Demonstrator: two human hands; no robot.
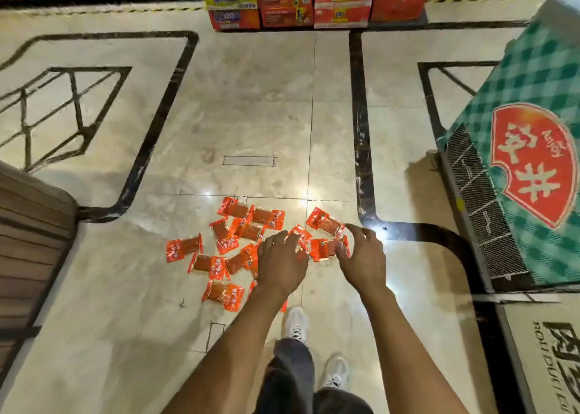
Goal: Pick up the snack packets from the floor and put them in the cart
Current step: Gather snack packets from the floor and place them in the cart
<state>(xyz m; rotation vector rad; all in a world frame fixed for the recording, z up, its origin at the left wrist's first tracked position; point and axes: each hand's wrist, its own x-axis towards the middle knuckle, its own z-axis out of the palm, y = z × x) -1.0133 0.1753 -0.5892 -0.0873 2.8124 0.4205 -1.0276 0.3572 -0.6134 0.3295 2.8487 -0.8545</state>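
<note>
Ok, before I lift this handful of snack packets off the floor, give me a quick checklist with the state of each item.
1. Left hand on the packets: ok, it covers several at the pile's right side.
2. Right hand grip: ok, fingers curl round a packet.
3. Packets all gathered: not ok, one lies apart on the left.
4. Cart within reach: cannot tell, none identifiable.
5. Footing: ok, shoes stand clear of the packets.

Shop aisle: stacked product cartons [287,0].
</note>
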